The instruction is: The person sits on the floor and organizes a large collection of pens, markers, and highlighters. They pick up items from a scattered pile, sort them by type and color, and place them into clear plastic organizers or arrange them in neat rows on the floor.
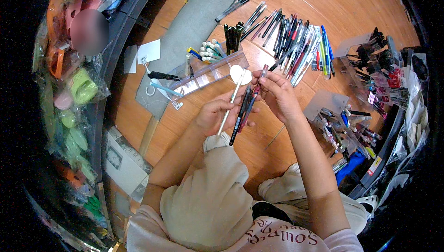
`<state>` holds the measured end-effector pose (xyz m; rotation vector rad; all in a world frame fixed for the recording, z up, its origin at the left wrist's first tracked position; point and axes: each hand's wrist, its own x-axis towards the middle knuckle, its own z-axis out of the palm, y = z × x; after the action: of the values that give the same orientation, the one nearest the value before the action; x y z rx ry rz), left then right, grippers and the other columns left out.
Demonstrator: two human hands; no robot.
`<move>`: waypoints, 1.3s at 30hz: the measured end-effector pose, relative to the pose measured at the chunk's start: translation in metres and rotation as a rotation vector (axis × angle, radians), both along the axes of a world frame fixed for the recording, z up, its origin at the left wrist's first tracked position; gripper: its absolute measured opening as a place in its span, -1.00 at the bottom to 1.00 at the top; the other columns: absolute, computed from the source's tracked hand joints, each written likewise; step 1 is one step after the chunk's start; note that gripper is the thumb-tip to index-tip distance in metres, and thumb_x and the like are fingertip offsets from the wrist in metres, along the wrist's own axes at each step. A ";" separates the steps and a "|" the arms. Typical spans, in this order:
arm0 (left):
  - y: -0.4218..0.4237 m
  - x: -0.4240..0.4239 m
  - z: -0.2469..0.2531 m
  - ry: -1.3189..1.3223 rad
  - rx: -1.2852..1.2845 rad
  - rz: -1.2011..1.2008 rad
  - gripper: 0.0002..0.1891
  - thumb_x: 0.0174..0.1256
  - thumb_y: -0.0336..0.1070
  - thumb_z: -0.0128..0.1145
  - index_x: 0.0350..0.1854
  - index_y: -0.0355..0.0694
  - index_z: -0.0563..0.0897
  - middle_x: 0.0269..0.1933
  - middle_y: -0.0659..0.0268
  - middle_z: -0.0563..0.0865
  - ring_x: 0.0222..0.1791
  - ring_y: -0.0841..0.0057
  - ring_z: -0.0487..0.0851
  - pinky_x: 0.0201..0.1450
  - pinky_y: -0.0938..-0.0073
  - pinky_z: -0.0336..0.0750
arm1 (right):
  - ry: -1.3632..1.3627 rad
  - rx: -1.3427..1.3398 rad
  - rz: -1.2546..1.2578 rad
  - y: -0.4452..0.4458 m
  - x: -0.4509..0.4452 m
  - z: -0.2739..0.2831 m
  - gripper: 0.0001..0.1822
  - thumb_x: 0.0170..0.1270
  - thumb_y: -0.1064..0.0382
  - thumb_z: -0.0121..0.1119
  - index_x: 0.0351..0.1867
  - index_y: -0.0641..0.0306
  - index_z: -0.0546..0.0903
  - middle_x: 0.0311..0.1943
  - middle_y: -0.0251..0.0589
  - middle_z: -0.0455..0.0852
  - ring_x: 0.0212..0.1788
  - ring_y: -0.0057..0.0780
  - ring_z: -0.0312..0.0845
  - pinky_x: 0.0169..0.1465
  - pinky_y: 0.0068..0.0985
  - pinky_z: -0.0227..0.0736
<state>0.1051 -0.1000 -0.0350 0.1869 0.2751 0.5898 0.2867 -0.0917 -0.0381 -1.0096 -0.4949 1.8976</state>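
My left hand (216,115) holds a slim white pen (229,111) with a white heart-shaped topper (241,75). Black pens (241,115) lie across the same palm, beside a dark red pen (252,103). With thumb and fingers, my right hand (279,92) grips the upper end of that red pen. Just beyond my hands, a clear plastic divided organizer (211,75) rests on the floor. White-capped markers (211,51) and upright black pens (233,37) stand at its far side. Many loose pens (295,40) are spread farther out, right of the organizer.
Wood-look flooring (347,2) has a grey bare strip (187,19). Clear bins of pens (347,127) and packaged items (381,68) stand to the right. A shelf at left bears bagged plastic shoes (83,85). White tags (149,51) and a white box (126,163) lie nearby.
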 end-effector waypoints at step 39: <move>-0.010 -0.004 -0.020 0.491 0.300 -0.004 -0.49 0.16 -0.44 0.02 0.19 -0.29 0.22 0.07 0.27 0.42 -0.04 0.47 0.48 -0.13 0.46 0.52 | -0.002 0.016 -0.213 0.000 -0.002 -0.012 -0.80 0.21 0.23 -0.02 -0.21 0.28 0.45 -0.27 -0.17 0.60 -0.21 -0.40 0.48 -0.04 -0.42 0.31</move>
<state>0.1012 -0.1104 -0.0548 0.6255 0.6604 0.5743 0.2852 -0.0918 -0.0501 -1.0129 -0.3867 1.7006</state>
